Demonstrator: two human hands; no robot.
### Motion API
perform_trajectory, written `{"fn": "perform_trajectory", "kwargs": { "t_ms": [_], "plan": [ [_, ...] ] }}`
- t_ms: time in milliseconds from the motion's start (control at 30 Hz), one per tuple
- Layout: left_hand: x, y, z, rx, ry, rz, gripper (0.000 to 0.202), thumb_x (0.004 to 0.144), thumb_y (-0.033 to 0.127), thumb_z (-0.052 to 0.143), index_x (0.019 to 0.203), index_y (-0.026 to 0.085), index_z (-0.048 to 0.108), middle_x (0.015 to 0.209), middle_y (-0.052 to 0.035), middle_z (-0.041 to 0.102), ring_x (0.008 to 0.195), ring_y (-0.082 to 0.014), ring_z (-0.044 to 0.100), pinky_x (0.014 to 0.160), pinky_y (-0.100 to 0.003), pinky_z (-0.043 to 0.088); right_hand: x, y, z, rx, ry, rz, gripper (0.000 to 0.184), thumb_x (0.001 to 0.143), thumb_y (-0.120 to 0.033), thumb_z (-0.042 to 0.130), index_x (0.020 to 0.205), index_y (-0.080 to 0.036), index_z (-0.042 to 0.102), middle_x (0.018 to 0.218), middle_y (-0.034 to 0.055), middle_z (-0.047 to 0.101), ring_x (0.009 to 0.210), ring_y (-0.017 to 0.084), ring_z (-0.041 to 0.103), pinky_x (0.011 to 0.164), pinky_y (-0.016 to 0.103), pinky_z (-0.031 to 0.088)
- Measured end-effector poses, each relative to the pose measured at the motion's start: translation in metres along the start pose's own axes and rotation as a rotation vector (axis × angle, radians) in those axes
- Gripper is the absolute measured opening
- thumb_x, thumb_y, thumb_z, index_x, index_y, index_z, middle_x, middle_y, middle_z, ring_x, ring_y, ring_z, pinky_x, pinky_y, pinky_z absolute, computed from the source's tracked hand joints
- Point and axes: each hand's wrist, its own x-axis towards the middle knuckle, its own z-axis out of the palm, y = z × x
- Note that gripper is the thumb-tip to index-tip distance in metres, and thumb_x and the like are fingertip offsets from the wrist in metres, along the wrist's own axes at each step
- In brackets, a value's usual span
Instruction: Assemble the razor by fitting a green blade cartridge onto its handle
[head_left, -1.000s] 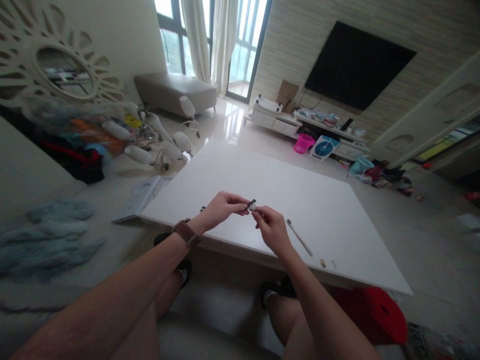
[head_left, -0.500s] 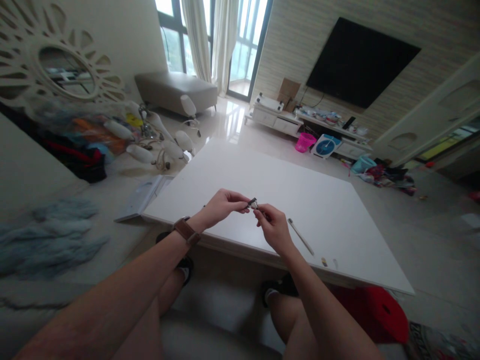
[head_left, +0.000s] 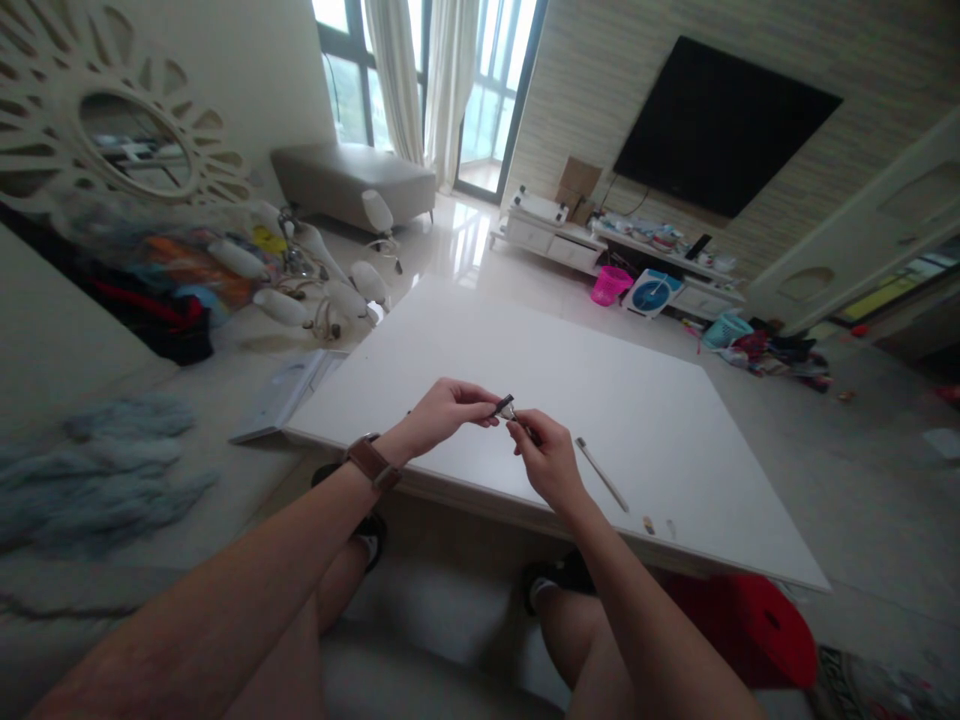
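Over the near part of a white table (head_left: 525, 360), my left hand (head_left: 442, 412) and my right hand (head_left: 546, 458) meet. Both pinch one small dark and silver metal part (head_left: 505, 407) between fingertips, the left from the left side, the right from below right. What the part is I cannot make out. A thin light stick (head_left: 601, 474) lies on the table just right of my right hand. Two tiny pieces (head_left: 658, 524) lie near the table's front edge. A brown watch strap sits on my left wrist.
A chandelier with white shades (head_left: 315, 280) lies on the floor at left, beside coloured clutter. Grey-blue cloth (head_left: 97, 470) is at far left. A red stool (head_left: 757, 625) stands under the table's right corner. A TV unit (head_left: 600, 250) and pink basket (head_left: 609, 285) stand at the back.
Both hands stay pinched on the small part with almost no motion; only the camera view has shifted slightly.
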Motion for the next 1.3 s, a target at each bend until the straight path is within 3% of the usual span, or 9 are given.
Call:
{"fn": "perform_trajectory", "kwargs": {
  "t_ms": [900, 1300],
  "plan": [
    [-0.0015, -0.0005, 0.0004, 0.046, 0.022, 0.007, 0.016, 0.075, 0.019, 0.075, 0.089, 0.011, 0.079, 0.079, -0.0073, 0.078, 0.072, -0.0150, 0.071, 0.075, -0.028, 0.058, 0.0016, 0.0043, 0.0023, 0.017, -0.006, 0.018, 0.025, 0.095, -0.034, 0.057, 0.107, -0.020, 0.075, 0.084, 0.0052, 0.070, 0.061, 0.014, 0.060, 0.057, 0.025, 0.047],
    [-0.0037, 0.0001, 0.0018, 0.150, 0.048, 0.064, 0.015, 0.074, 0.018, 0.074, 0.087, 0.011, 0.079, 0.077, -0.0069, 0.077, 0.068, -0.0144, 0.069, 0.069, -0.026, 0.056, 0.0000, 0.0054, 0.0052, 0.021, -0.038, 0.006, 0.025, 0.095, -0.033, 0.057, 0.104, -0.022, 0.077, 0.073, 0.0020, 0.063, 0.059, 0.014, 0.054, 0.057, 0.024, 0.043]
  ]
}}
